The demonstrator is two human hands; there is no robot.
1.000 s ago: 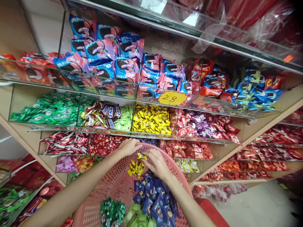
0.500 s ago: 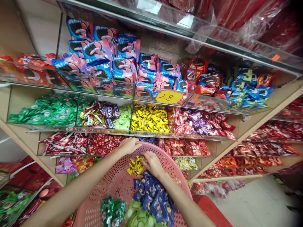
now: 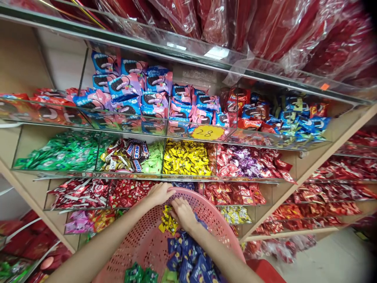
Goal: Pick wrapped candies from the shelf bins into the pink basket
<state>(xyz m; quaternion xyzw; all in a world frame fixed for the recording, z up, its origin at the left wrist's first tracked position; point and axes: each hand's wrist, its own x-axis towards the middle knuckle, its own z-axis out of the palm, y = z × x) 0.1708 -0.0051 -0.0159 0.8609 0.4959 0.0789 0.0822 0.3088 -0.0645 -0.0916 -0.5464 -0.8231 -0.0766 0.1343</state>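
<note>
Shelving (image 3: 321,160) stacked with sweets is ranged across the far side, pale floor (image 3: 321,251) seen at right. Near centre, the pink basket (image 3: 151,243) is turned mouth-up; long axis can't really be told. Its far rim's gripped by the left hand (image 3: 160,193). Yellow candies (image 3: 167,221) inside are met by the right hand (image 3: 182,212), curled; can't tell if any's pinched.

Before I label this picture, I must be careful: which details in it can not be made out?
In the head view:
What is beneath the right hand: hidden by the hand itself.
Near side of the pink basket: cut off by the bottom edge.
Lettering on the shelf's yellow candies: too small to read.
</note>
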